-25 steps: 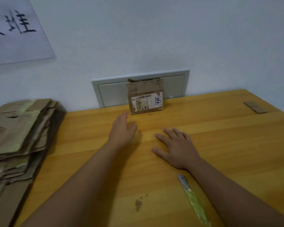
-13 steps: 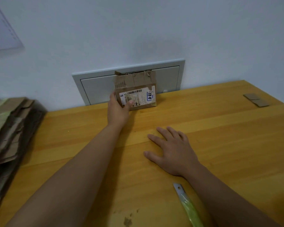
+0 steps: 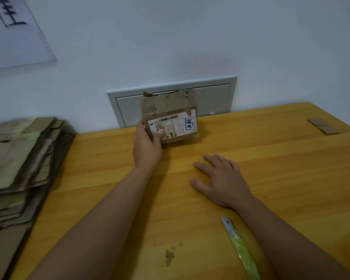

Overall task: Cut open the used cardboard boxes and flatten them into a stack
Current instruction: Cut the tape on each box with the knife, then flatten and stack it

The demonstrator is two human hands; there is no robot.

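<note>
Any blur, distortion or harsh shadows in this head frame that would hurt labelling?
Head view: soft, even light, only faint shadows under the arms. The stack of flattened brown cardboard at the left edge is smeared. Wide-angle bending tilts the wooden table edge. The small brown cardboard box held by the left hand is sharp enough that its barcode shows.

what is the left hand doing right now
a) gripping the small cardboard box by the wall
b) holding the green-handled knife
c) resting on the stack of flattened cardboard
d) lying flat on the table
a: the left hand grips the small cardboard box at its left edge, thumb over the shipping label, while the right hand lies flat on the table.
</note>
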